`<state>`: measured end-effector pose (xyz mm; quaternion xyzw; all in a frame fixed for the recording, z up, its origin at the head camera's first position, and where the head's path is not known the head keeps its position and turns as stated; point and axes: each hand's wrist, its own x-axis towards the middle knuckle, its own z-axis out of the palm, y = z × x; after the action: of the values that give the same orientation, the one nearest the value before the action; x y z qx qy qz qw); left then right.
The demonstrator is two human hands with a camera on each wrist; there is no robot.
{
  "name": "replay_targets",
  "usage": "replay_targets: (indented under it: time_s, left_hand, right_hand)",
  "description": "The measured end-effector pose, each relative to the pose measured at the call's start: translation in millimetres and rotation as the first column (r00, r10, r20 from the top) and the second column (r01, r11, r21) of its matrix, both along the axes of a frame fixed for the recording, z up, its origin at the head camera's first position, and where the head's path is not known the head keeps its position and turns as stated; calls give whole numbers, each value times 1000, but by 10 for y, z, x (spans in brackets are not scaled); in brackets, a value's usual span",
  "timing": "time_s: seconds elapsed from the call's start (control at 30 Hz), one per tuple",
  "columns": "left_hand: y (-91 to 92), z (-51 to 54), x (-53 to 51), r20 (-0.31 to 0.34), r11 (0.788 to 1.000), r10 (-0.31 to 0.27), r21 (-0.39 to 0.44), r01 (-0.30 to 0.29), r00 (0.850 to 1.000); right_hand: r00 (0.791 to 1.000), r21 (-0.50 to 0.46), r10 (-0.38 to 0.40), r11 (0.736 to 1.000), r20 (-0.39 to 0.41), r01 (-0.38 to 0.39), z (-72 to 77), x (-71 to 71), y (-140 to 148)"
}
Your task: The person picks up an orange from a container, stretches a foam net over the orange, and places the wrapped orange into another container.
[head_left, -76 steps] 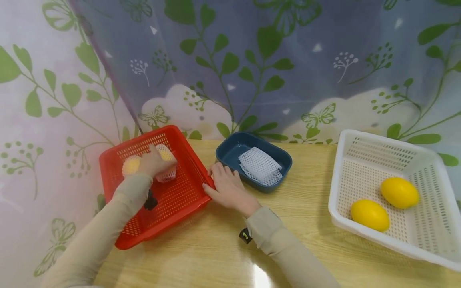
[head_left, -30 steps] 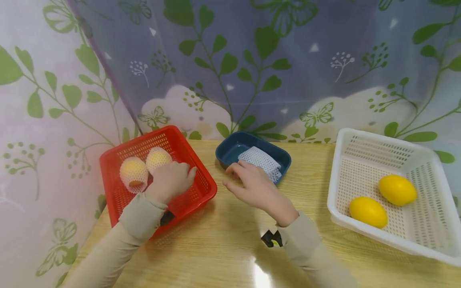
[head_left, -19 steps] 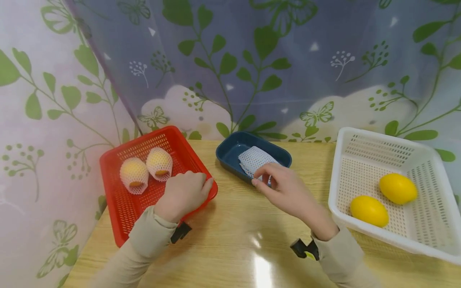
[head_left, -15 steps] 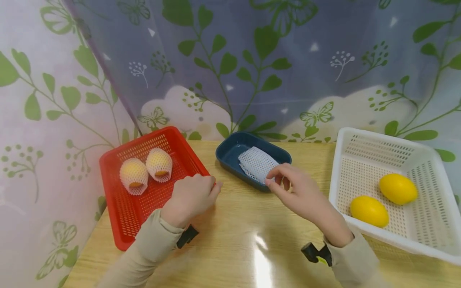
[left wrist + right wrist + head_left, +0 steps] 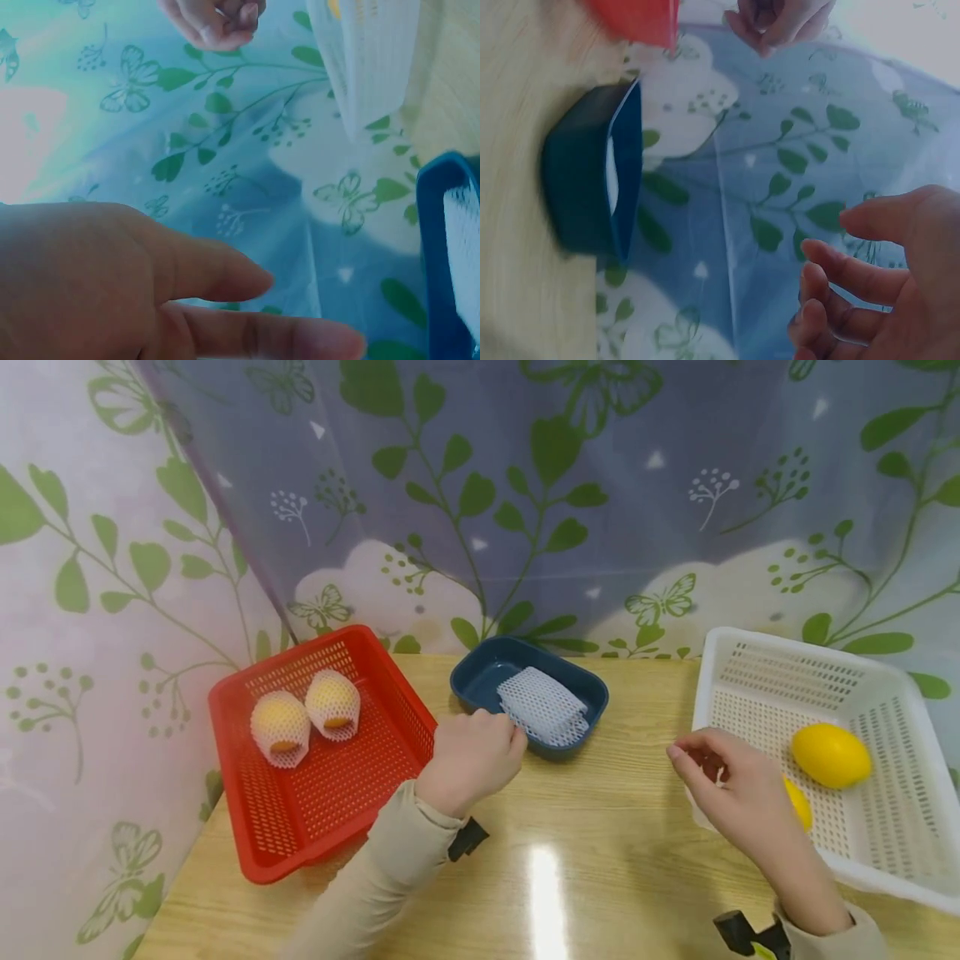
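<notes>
In the head view my left hand (image 5: 480, 756) hovers above the table just in front of a dark blue tray (image 5: 472, 681), holding nothing. The left wrist view shows its thumb and index finger stretched out with a gap between them. My right hand (image 5: 738, 789) is raised by the left edge of a white basket (image 5: 885, 668), partly covering one yellow fruit (image 5: 798, 802). Its fingers are loosely bent and nothing sits in them. A second yellow lemon-shaped fruit (image 5: 831, 755) lies in that basket. White foam net sleeves (image 5: 543, 703) lie in the tray.
At the left stands a red basket (image 5: 330, 839) with two yellow fruits in foam nets, one further left (image 5: 280, 727) and one (image 5: 333, 703) beside it. All three containers stand on a wooden table (image 5: 600, 877) before a leaf-patterned curtain (image 5: 645, 510).
Earlier my left hand was among the netted fruits in the red basket while my right hand held its rim. Both hands have since moved right, leaving the two netted fruits behind.
</notes>
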<state>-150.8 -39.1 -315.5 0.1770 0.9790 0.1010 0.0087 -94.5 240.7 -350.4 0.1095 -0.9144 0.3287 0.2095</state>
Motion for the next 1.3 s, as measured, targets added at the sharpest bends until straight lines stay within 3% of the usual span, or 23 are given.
replay_targets:
  time_s: [0.1, 0.17, 0.2, 0.23, 0.3, 0.4, 0.47, 0.53, 0.67, 0.73, 0.8, 0.83, 0.87, 0.9, 1.0, 1.07, 1.1, 1.17, 1.3]
  left_hand:
    - [169, -53, -56, -81, 999, -11, -32, 8, 997]
    - [291, -110, -94, -218, 998, -21, -66, 7, 976]
    - [352, -146, -114, -305, 996, -32, -84, 6, 952]
    - [412, -188, -135, -394, 995, -44, -98, 5, 918]
    - [525, -261, -164, -543, 993, -70, -115, 9, 837]
    - [682, -367, -208, -675, 991, -121, -118, 56, 728]
    - [786, -418, -226, -704, 989, -149, -105, 105, 694]
    - [887, -472, -243, -714, 984, -170, -90, 152, 679]
    - [1079, -582, -253, -711, 975, -187, -49, 218, 678]
    - [1176, -651, -253, -714, 971, -196, -46, 234, 672]
    - [1278, -719, -245, -706, 969, -207, -54, 240, 677]
    - [1329, -750, -239, -690, 968, -219, -66, 241, 690]
    - [1382, -775, -231, -663, 967, -233, -77, 244, 712]
    - [1436, -798, -221, -627, 966, -246, -91, 244, 739]
    - [1591, -847, -187, -461, 959, -283, -134, 249, 841]
    - [1684, -873, -159, -339, 953, -298, -153, 260, 892]
    - [1728, -890, -143, -291, 950, -303, -165, 264, 908]
    - [1793, -928, -111, -229, 944, -313, -182, 275, 922]
    - [1871, -1008, -67, -236, 939, -317, -212, 270, 919]
  right_hand:
    - [996, -3, -80, 997, -41, 80, -102, 43, 170]
    - [988, -8, -139, 990, -68, 138, -170, 66, 258]
    - [983, -7, -168, 986, -76, 168, -203, 73, 294]
    - [978, -4, -197, 980, -76, 197, -230, 78, 325]
    - [966, 6, -254, 967, -55, 254, -275, 83, 376]
    - [944, 43, -330, 943, 19, 329, -324, 68, 458]
    - [930, 76, -364, 930, 59, 359, -343, 55, 515]
    - [918, 114, -383, 921, 101, 372, -358, 35, 566]
    - [896, 148, -372, 927, 243, 345, -382, -1, 628]
    - [868, 150, -360, 933, 341, 328, -393, -22, 641]
    - [831, 154, -350, 937, 432, 314, -399, -44, 645]
    - [816, 162, -347, 938, 463, 307, -401, -56, 645]
    - [804, 171, -345, 938, 483, 300, -402, -68, 644]
    - [796, 181, -345, 939, 498, 293, -404, -80, 647]
    - [767, 212, -352, 936, 536, 282, -410, -109, 662]
    - [750, 216, -349, 937, 562, 273, -417, -123, 687]
    - [748, 220, -345, 939, 567, 266, -428, -128, 702]
    - [752, 223, -336, 941, 567, 253, -457, -136, 736]
    - [786, 238, -317, 946, 531, 220, -527, -148, 812]
